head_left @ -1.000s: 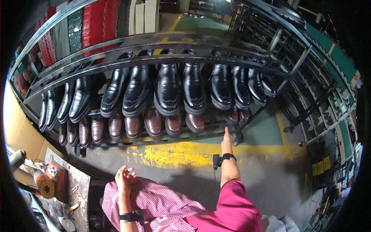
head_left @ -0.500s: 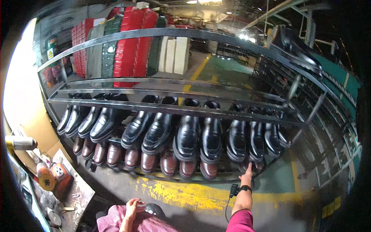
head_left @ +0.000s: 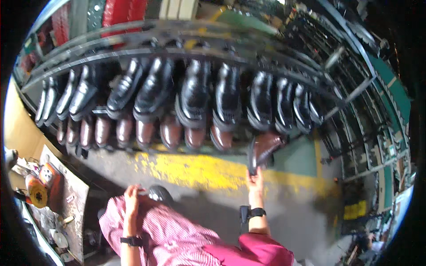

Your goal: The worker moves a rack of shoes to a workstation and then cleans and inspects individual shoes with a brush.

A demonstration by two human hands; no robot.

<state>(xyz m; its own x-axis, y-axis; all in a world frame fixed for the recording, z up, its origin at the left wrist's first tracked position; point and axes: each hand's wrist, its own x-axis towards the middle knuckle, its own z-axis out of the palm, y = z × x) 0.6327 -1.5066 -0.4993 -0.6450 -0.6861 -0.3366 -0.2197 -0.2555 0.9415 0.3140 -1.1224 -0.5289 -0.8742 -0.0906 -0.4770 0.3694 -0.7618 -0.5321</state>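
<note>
At the right of the middle, my right hand [head_left: 254,182] grips one end of a brown leather shoe [head_left: 265,147]. The shoe is tilted, sticking out from the lower tier of the rack below the black shoes. My left hand [head_left: 132,195] is above my lap with its fingers loosely bent and apart, and I make out nothing in it. A row of brown shoes [head_left: 145,131], toes toward me, lines the lower tier. Above it stands a row of shiny black shoes [head_left: 194,97].
A metal rack rail [head_left: 248,57] runs across above the shoes. To the left, a worn worktable [head_left: 76,195] carries an orange and yellow tool [head_left: 39,190]. More metal racks [head_left: 355,128] stand at the right. The floor has a yellow painted band [head_left: 186,172].
My right hand has come back from the rack's lower right toward me, bringing a brown shoe partly out. The view has tilted down. My left hand stays over my lap.
</note>
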